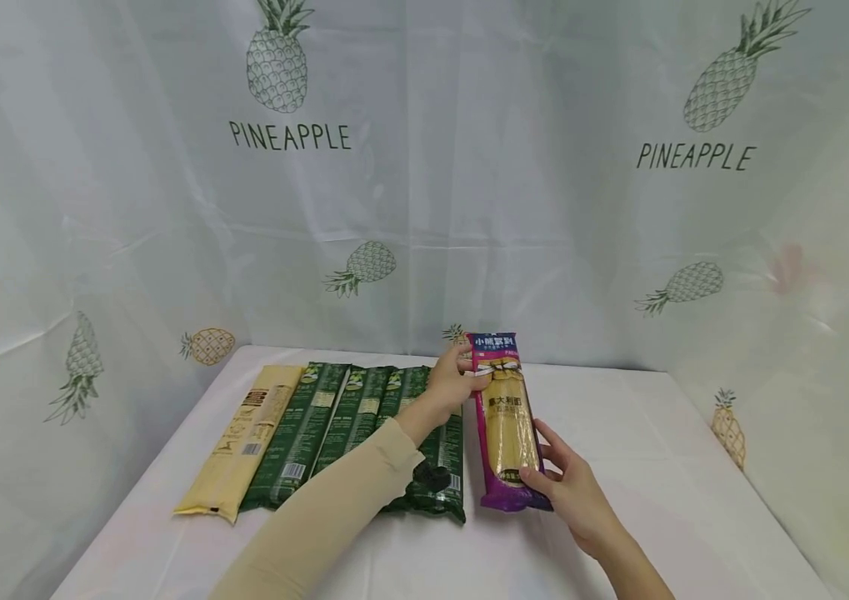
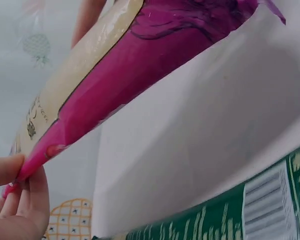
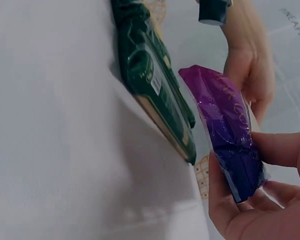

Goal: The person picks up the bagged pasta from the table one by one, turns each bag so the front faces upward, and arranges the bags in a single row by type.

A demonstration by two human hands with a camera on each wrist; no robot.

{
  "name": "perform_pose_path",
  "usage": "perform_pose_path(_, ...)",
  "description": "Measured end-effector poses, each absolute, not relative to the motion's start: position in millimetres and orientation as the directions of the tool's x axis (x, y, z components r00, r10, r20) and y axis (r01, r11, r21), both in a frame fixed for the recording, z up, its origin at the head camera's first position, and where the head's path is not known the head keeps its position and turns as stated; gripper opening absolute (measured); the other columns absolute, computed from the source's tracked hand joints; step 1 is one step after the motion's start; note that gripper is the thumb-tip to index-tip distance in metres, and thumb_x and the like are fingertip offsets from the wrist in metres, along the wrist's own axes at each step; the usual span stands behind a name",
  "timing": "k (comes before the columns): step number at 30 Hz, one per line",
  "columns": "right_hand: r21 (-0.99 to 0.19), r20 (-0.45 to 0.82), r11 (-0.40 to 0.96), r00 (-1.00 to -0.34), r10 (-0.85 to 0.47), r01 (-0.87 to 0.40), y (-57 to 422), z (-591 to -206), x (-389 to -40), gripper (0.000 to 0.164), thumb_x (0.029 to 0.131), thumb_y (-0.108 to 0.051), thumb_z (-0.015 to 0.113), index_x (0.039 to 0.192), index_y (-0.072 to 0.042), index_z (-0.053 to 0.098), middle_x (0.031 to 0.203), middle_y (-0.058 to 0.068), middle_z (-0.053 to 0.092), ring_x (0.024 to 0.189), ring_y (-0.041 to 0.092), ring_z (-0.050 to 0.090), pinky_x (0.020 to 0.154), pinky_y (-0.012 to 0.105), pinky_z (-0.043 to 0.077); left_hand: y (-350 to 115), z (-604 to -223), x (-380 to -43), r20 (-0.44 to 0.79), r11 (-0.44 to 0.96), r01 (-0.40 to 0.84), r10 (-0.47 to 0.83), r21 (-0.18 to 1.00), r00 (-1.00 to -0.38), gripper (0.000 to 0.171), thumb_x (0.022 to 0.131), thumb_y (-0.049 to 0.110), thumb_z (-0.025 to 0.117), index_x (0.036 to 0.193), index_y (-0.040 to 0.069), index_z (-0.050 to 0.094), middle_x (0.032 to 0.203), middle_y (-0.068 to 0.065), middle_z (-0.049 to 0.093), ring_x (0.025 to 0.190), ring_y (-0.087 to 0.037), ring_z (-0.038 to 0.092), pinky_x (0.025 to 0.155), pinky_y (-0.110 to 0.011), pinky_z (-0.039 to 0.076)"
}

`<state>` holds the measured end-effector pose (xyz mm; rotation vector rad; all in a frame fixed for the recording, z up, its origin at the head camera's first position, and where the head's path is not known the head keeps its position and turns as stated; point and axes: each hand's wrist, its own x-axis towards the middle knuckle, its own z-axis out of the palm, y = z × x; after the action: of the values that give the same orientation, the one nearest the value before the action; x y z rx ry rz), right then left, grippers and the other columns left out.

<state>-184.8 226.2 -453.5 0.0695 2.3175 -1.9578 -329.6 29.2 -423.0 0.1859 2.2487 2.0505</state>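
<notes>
Both hands hold one packet of spaghetti (image 1: 506,417), magenta and purple with a clear window on yellow strands. My left hand (image 1: 451,385) pinches its upper left edge, thumb on the front. At the lower right side, my right hand (image 1: 570,492) grips it between thumb and fingers. In the left wrist view the spaghetti packet (image 2: 115,85) hangs tilted above the white surface. The right wrist view shows the purple end of the packet (image 3: 225,125) between the right thumb and fingers. Just left of it lie green packets (image 1: 442,467), partly hidden by the left forearm.
Several green packets (image 1: 304,433) lie side by side on the white-covered table (image 1: 656,483), with a yellow packet (image 1: 244,442) at their left end. A pineapple-print curtain (image 1: 529,208) hangs behind the table and along its sides.
</notes>
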Motion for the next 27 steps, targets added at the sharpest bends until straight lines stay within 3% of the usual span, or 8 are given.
perform_pose_path(8, -0.97, -0.16, 0.19, -0.986, -0.043, 0.149, 257.9, -451.0, -181.4, 0.086, 0.1, -0.006, 0.073, 0.17, -0.016, 0.025, 0.156, 0.031, 0.042, 0.119, 0.028, 0.064, 0.09, 0.033, 0.061, 59.5, -430.3, -324.8, 0.01, 0.005, 0.011, 0.145, 1.0, -0.989, 0.065, 0.094, 0.002, 0.08, 0.153, 0.013, 0.053, 0.125, -0.012, 0.065, 0.095, -0.021, 0.073, 0.081, -0.035, 0.063)
perform_pose_path(15, -0.957, -0.19, 0.224, -0.982, -0.005, 0.184, 285.3, -453.1, -178.7, 0.085, 0.102, -0.007, 0.071, 0.171, -0.015, 0.023, 0.159, 0.033, 0.038, 0.121, 0.028, 0.061, 0.089, 0.032, 0.06, 91.2, -442.0, -326.1, 0.009, -0.036, 0.002, 0.196, 0.999, -0.98, 0.066, 0.092, -0.005, 0.078, 0.152, 0.004, 0.052, 0.129, -0.016, 0.066, 0.102, -0.027, 0.074, 0.083, -0.036, 0.064)
perform_pose_path(27, -0.95, -0.216, 0.223, -0.976, 0.032, 0.218, 311.7, -462.5, -182.8, 0.08, 0.105, -0.007, 0.066, 0.171, -0.009, 0.02, 0.156, 0.033, 0.04, 0.111, 0.018, 0.064, 0.086, 0.03, 0.06, 127.2, -466.6, -335.8, -0.002, -0.027, -0.008, 0.203, 1.0, -0.979, 0.066, 0.091, -0.009, 0.077, 0.151, 0.004, 0.055, 0.132, -0.016, 0.067, 0.102, -0.024, 0.074, 0.083, -0.035, 0.063)
